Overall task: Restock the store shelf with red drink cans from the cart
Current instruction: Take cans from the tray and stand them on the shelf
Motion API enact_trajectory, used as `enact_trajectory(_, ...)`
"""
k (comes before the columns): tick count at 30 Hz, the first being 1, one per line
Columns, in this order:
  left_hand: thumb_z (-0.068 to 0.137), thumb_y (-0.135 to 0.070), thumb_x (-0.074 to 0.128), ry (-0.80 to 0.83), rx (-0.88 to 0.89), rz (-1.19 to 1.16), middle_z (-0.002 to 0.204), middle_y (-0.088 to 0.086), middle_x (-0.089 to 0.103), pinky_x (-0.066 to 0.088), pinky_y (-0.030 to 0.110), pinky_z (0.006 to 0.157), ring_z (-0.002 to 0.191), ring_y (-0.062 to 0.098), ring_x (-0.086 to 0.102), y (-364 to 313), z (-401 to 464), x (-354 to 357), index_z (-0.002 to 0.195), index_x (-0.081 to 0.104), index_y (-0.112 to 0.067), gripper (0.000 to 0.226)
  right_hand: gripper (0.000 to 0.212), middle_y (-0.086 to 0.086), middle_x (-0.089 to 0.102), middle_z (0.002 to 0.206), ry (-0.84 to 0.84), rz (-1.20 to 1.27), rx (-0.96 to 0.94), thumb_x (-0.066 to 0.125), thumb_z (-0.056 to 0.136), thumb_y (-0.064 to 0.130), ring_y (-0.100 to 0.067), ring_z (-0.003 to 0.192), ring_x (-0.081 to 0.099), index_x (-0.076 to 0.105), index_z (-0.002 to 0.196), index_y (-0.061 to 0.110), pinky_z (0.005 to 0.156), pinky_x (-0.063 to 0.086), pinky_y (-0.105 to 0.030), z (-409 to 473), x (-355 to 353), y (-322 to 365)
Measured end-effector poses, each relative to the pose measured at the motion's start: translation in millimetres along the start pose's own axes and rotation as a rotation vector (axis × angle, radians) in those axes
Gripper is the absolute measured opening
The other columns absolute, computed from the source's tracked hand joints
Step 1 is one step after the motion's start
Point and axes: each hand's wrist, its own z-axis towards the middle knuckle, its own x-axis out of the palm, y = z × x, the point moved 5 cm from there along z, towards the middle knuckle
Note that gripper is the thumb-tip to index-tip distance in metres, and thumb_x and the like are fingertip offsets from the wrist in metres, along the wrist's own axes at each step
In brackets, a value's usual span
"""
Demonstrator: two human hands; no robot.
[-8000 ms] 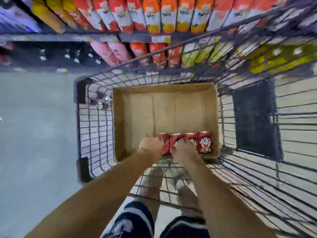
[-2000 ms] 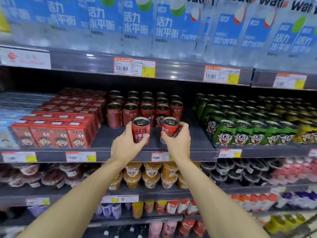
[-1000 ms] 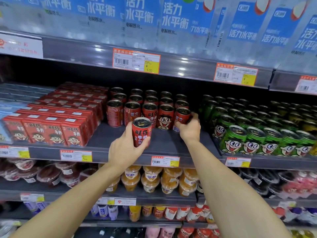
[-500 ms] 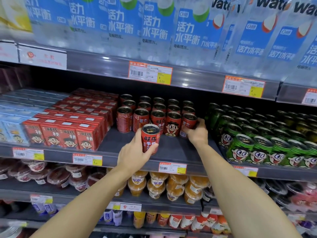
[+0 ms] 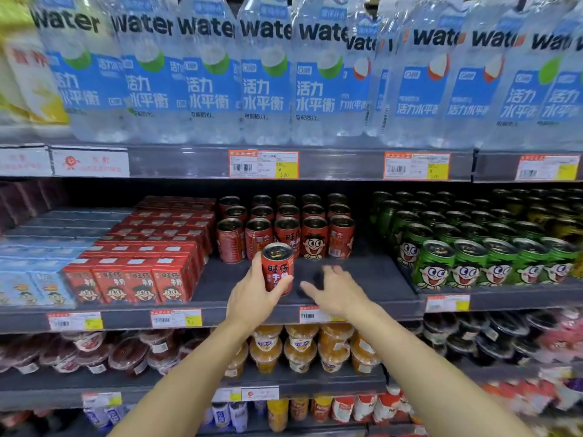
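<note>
Head camera shows the left hand (image 5: 252, 298) wrapped around one red can (image 5: 277, 269), just above the shelf (image 5: 372, 275) front. The right hand (image 5: 336, 291) is empty, with fingers spread. Rows of red cans (image 5: 285, 228) already stand behind. I think this can goes next; the cart is out of sight.

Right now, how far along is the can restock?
Done: the red cans stand in rows on the shelf, five across the front. In hand: the left hand holds one more red can over the shelf's bare front; the right hand is empty. Left: setting that can down. The cart is out of view.
</note>
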Motion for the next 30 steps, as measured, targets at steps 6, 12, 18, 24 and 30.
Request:
enact_trajectory(6,0.084,-0.064,0.057,0.000,-0.025,-0.016,0.135,-0.005,0.057,0.050,0.041,0.091,0.117,0.021,0.057,-2.2,0.7,-1.0,0.146,0.020,-0.034,0.079,0.077,-0.012,0.026,0.162,-0.050,-0.201,-0.101,0.023,0.099,0.066,-0.029,0.150,0.019,0.032,0.153,0.012,0.122,0.016,-0.042,-21.9,17.5,8.4)
enact_trajectory(12,0.085,-0.057,0.064,0.102,-0.055,-0.063,0.132,-0.001,0.058,0.048,0.037,0.091,0.116,0.019,0.057,-7.9,5.6,-5.5,0.143,0.027,-0.027,0.075,0.076,-0.010,0.028,0.161,-0.116,-0.240,-0.121,0.018,0.099,0.067,-0.027,0.150,0.020,0.033,0.152,0.015,0.120,0.018,-0.041,-25.1,23.2,8.1)
enact_trajectory(18,0.084,-0.057,0.064,0.043,-0.131,0.034,0.122,0.004,0.064,0.050,0.036,0.083,0.109,0.025,0.061,6.5,0.9,-22.1,0.141,0.031,-0.022,0.075,0.119,-0.010,0.031,0.160,-0.161,-0.269,-0.094,-0.024,0.068,0.078,-0.028,0.148,0.024,0.036,0.150,0.017,0.120,0.020,-0.042,-28.4,20.9,10.2)
enact_trajectory(24,0.082,-0.055,0.065,-0.090,-0.175,0.014,0.123,-0.003,0.061,0.051,0.040,0.087,0.109,0.021,0.060,15.9,-12.9,-35.9,0.135,0.039,-0.027,0.065,0.072,-0.009,0.029,0.161,-0.141,-0.278,-0.103,0.019,0.100,0.065,-0.027,0.149,0.022,0.035,0.150,0.016,0.121,0.018,-0.042,-27.3,24.0,8.8)
enact_trajectory(30,0.087,-0.037,0.069,-0.183,-0.295,0.046,0.129,0.011,0.057,0.046,0.038,0.084,0.113,0.033,0.059,18.4,-1.6,-46.5,0.138,0.033,-0.009,0.069,0.076,-0.009,0.031,0.160,-0.165,-0.277,-0.116,0.013,0.097,0.067,-0.027,0.149,0.023,0.037,0.149,0.017,0.120,0.019,-0.042,-27.3,24.8,9.1)
